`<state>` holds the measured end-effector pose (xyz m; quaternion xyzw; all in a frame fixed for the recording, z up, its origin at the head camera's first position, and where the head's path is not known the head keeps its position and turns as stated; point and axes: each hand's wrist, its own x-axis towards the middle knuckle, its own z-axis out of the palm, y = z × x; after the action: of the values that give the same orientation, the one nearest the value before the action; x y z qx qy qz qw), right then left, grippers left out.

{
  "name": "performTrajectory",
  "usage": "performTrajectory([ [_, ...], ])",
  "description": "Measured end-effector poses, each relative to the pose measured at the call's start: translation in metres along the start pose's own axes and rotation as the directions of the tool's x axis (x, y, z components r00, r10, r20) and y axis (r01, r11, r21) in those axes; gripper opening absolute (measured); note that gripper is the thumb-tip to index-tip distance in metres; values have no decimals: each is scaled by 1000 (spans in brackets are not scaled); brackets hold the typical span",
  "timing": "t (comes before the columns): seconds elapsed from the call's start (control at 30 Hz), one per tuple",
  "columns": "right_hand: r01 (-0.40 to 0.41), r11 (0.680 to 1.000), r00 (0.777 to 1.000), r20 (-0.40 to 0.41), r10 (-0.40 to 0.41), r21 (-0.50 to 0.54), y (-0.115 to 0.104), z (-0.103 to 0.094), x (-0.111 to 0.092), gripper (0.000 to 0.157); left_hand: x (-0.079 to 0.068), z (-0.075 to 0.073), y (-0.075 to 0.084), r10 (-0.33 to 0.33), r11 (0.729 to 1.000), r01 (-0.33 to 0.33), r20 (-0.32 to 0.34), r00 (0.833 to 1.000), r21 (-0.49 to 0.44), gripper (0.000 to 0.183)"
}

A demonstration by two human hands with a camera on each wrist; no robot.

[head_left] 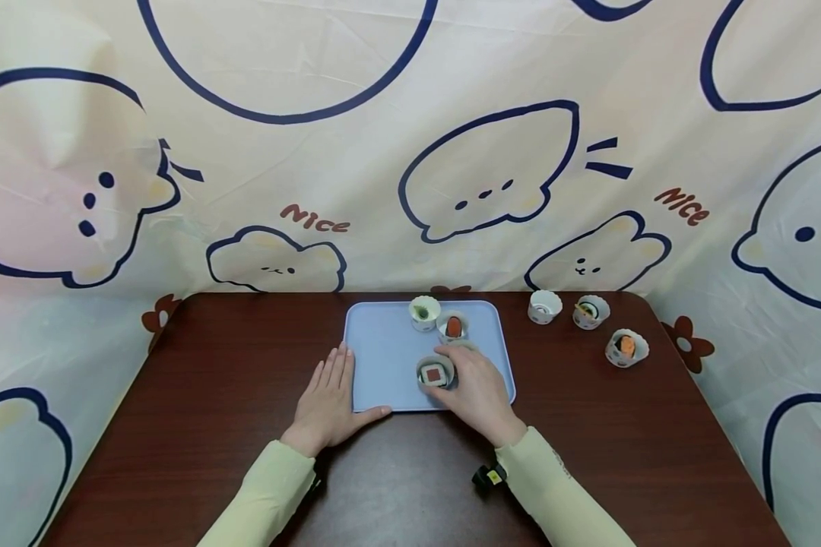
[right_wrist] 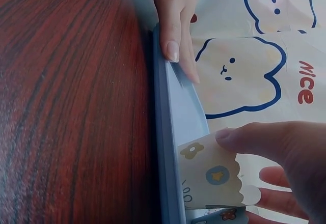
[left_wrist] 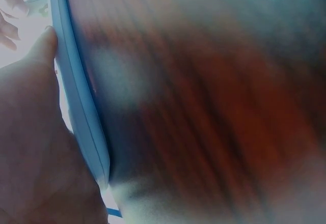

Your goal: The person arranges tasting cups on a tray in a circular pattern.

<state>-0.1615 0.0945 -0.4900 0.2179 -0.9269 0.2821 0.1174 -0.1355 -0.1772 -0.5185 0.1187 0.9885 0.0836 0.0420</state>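
Observation:
My right hand [head_left: 480, 387] grips a small scalloped paper cup [right_wrist: 211, 175] by its sides, thumb at the near side and fingertips at the far side. Inside that cup sits a square sushi piece [head_left: 435, 374] with a reddish centre. The cup is over the right half of a light blue tray [head_left: 386, 342]. Another cup [head_left: 465, 345] is mostly hidden behind my right hand. My left hand [head_left: 328, 403] lies with straight fingers along the tray's left edge, its thumb at the near edge. Two more cups stand on the tray, one with green food [head_left: 420, 312], one with an orange-red piece [head_left: 454, 327].
On the dark wooden table [head_left: 219, 395], right of the tray, stand a white paper cup [head_left: 544, 308], a cup with a sushi roll [head_left: 591, 312] and a cup with an orange-topped piece [head_left: 627, 349]. A cartoon-printed cloth [head_left: 369, 175] hangs behind the table.

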Motion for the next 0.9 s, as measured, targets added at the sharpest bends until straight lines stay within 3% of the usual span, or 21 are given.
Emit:
performTrajectory([
  [0.4, 36, 999, 999, -32, -36, -8, 2, 2, 2, 59, -1, -4, 2, -9, 1000, 9, 2, 1000, -13, 125],
  [0.9, 46, 999, 997, -56, -47, -14, 7, 3, 2, 60, 1, 7, -4, 3, 1000, -3, -35, 999, 0, 128],
])
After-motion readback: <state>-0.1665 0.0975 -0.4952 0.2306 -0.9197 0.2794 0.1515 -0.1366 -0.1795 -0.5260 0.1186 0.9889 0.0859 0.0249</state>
